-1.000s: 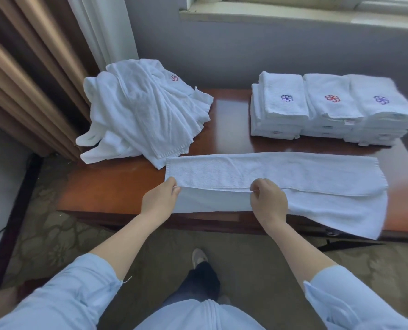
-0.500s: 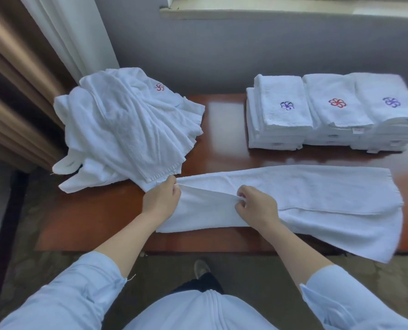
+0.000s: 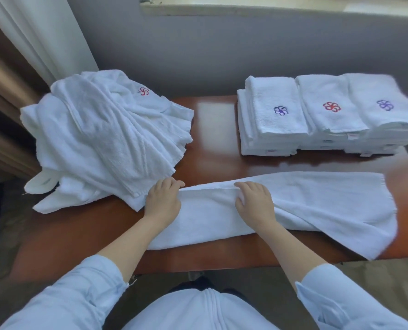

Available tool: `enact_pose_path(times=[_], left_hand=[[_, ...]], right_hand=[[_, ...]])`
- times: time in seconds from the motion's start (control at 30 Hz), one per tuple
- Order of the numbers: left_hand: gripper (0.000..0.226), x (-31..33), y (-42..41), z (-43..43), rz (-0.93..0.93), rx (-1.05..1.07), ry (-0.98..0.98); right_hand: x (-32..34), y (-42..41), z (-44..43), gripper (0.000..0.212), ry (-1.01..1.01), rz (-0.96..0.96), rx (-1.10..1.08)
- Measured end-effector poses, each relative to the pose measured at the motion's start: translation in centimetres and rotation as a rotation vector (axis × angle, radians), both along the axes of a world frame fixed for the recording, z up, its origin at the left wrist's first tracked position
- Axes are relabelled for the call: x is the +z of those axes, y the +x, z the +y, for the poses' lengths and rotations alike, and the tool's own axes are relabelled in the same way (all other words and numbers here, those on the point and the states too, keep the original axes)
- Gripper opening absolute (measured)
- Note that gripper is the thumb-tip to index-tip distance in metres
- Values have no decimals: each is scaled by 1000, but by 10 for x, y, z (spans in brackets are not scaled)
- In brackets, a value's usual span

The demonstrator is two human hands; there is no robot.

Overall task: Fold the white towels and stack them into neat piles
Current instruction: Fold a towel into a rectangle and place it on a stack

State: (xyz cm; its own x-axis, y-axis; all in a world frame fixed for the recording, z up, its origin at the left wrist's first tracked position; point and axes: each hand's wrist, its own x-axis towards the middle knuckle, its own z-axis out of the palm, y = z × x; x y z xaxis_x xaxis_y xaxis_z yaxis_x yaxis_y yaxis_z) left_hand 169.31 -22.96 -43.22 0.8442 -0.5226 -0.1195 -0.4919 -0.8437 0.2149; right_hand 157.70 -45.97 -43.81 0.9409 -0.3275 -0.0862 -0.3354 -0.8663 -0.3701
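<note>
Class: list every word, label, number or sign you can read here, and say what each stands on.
No readable words or numbers.
Folded towel stacks: embroidered emblems, blue, red, purple; no letters.
Unfolded towel pile: red emblem, no letters.
Sewn tags on stack edges: too small to read.

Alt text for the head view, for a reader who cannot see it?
A left hand and a right hand grip the fold of a long white towel lying across a wooden table. An unfolded towel heap sits at back left; three folded stacks stand side by side at back right.
</note>
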Motion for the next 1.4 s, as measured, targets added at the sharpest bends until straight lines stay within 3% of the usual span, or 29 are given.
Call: enact_pose_path(times=[0.2,0.5,0.63,0.77,0.93,1.1,1.3,1.4], left_hand=[[42,3,-35,-72,188,-202,-221],[40,11,-97,-186,245,-529,-250],[36,5,-123,-226,248,-604,-233],[40,-2,-150,-265,263,-653,-139],[44,-11,-172,-298,204,-577,48],[19,-16,-185,-317,117,-431,27],[9,2,-186,-343,150,-195,6],[11,14,-178,-359,125,-82,-48]], right_hand=[[9,-60,-27,46,50,-69,-183],[12,-160,-100,49,17,70,-423],[10,-193,-145,45,-43,164,-378],[6,-217,-189,41,-102,259,-160],[-4,-225,-230,35,-93,242,70],[-9,-222,-261,15,-35,170,151],[7,-213,-297,6,109,190,-87],[27,-188,-317,23,336,193,-247]])
